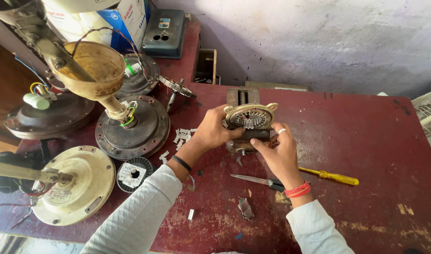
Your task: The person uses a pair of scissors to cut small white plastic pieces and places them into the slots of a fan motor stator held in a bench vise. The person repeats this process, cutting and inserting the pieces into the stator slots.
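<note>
A small motor, with a brass-coloured square frame and a toothed steel core in its middle, is held a little above a dark red worktable. My left hand grips its left side, fingers curled round the frame. My right hand, with a ring on one finger and a red thread at the wrist, holds its lower right part, thumb pressed against the body. A metal block stands on the table just behind the motor.
A yellow-handled screwdriver and scissors lie near my right wrist. Small white slips are scattered left of my hand. Several ceiling-fan motors and a cream fan housing crowd the left side, boxes stand behind.
</note>
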